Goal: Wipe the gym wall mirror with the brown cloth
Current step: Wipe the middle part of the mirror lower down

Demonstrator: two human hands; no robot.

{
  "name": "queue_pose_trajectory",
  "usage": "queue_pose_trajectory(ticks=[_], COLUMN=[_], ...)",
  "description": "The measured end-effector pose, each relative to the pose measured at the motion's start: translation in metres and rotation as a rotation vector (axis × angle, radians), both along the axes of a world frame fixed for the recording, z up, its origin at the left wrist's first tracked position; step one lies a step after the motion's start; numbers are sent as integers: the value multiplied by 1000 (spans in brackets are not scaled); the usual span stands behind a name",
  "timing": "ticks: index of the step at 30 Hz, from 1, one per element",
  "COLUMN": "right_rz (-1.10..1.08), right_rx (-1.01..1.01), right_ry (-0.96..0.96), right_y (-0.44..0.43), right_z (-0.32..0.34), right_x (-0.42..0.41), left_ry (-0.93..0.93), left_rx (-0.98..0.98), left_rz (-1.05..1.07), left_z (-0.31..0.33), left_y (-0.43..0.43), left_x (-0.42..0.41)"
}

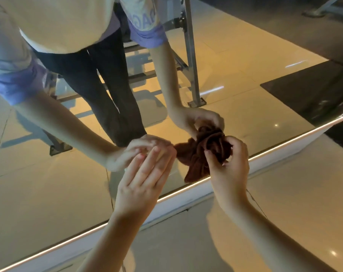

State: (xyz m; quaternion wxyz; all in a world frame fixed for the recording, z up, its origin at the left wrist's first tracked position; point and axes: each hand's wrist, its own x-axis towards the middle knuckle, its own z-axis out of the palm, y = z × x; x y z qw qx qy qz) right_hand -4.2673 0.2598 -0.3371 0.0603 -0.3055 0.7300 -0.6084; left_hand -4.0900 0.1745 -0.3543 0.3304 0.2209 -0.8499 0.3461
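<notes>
Against the wall mirror [49, 193], the right hand [228, 167] pinches a crumpled brown cloth [202, 152]; the left hand [145, 181] is flat-fingered.

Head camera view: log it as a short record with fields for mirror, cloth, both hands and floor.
mirror: mirror with a lit strip along its bottom edge; reflects a metal frame
cloth: brown cloth, bunched, low at the glass
holder: right hand grips the cloth
other hand: left hand, fingers straight, fingertips meeting their reflection on the glass
floor: floor, glossy pale tiles
</notes>
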Motion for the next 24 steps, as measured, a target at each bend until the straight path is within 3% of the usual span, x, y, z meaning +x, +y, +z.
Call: queue_pose_trajectory(ticks=[6,11,16,18,21,24], right_rz=[-136,-8,-253,-204,-28,-44], right_rx=[-53,-70,-119,-72,-25,-57], right_ry=[-62,48,16,-19,79,114], right_y=[-4,-1,-7,-4,4,4], right_z=[2,-3,-2,-7,-10,-4], right_x=[-13,6,-48,-44,-28,-46], left_ry=[-23,-52,-64,-70,-78,-98], left_rx=[17,6,35,27,25,64], left_rz=[-55,-40,-33,-40,-23,-10], left_z=[6,0,1,1,2,3], left_y=[-1,2,1,2,6,9], left_x=[-4,-10,-12,-16,-27,-35])
